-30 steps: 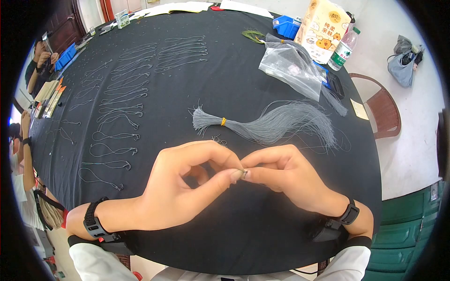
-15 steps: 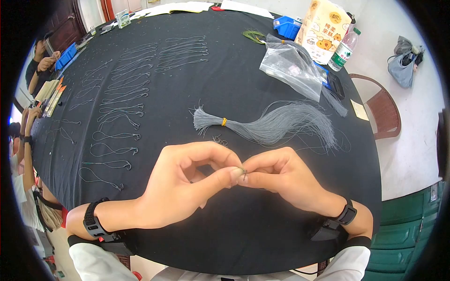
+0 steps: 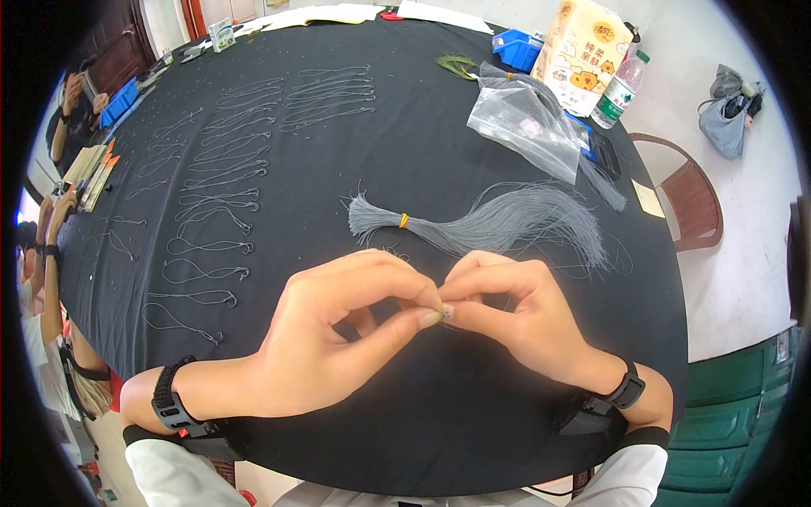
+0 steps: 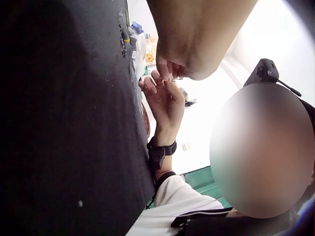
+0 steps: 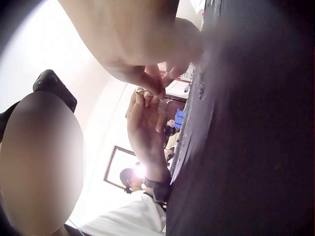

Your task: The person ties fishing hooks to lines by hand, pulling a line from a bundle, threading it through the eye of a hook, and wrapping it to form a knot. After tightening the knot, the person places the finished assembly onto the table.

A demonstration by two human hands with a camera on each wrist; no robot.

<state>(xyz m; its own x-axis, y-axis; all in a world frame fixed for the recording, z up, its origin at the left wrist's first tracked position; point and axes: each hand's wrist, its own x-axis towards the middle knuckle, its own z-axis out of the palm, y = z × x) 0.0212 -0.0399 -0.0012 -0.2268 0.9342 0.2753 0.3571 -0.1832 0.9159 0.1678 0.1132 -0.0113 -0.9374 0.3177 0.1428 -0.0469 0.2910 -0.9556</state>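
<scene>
In the head view my left hand (image 3: 317, 334) and right hand (image 3: 545, 325) meet fingertip to fingertip above the black table. Thumb and forefinger of the left hand pinch a tiny fishing hook, mostly hidden by the fingers. A bit of the curved hook (image 5: 141, 91) shows at those fingertips in the right wrist view. My right thumb and forefinger pinch thin fishing line right beside it. Just beyond the hands lies a bundle of grey fishing line (image 3: 473, 226), bound with a yellow band (image 3: 403, 220). A few small hooks (image 3: 394, 251) lie by the left knuckles.
Looped lines with hooks (image 3: 207, 270) lie in rows to the left. At the back right are a clear plastic bag (image 3: 524, 127), a tissue pack (image 3: 583, 55), a water bottle (image 3: 619, 89) and a blue bin (image 3: 515, 49). Other people sit along the left edge.
Both hands stay together, pinching; the right hand's knuckles have risen slightly and its fingers have shifted around the hook. The bundle and loops have not moved.
</scene>
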